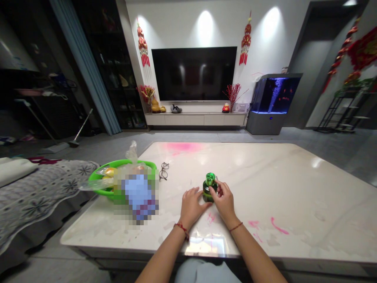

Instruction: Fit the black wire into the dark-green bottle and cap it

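A small dark green bottle (209,189) with a shiny green cap stands upright on the white marble table (265,177), near the middle. My left hand (191,205) rests against its left side, fingers curled round the base. On the bottle's right, my right hand (224,200) has its fingers closed against the body just below the cap. Both hands grip the bottle. Each wrist wears a thin red string bracelet.
A green basket (101,184) holding fruit and a plastic bag sits at the table's left, beside a blurred patch. Folded glasses (163,171) lie behind it. Pink smears mark the tabletop. A patterned sofa cover (35,188) is at left; a TV and a fish tank (272,103) stand beyond.
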The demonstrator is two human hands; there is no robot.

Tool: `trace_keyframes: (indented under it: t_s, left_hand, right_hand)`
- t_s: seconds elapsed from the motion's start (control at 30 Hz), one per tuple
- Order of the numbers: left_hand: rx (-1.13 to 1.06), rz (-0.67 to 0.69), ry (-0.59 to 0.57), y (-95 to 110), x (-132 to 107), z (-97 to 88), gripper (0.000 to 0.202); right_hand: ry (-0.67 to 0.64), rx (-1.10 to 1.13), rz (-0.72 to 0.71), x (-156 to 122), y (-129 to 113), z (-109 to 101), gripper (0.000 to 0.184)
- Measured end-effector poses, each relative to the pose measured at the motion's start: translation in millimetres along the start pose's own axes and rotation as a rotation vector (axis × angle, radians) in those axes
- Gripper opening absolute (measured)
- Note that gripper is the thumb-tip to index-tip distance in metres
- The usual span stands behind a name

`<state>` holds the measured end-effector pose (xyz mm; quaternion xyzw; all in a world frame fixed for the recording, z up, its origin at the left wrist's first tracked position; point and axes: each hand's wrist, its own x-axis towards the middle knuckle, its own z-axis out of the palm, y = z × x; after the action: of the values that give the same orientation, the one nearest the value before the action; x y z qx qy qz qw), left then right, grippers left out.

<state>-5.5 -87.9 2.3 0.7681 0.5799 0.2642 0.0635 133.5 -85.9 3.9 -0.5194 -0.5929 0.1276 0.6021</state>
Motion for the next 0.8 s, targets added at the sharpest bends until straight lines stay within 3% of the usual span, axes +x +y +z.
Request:
trace_keyframes:
  t_s: [0.47, 0.8]
  left_hand:
    - [-0.008, 0.005, -0.004, 0.3, -0.4, -1.0, 0.049]
    - [-0.010, -0.006, -0.011, -2.2, 0.2, 0.5, 0.052]
  right_hand:
    - [0.044, 0.000, -0.085, 0.0, -2.1, -3.9, 0.024]
    - [0.027, 0.137, -0.022, 7.9, -0.1, 1.6, 0.027]
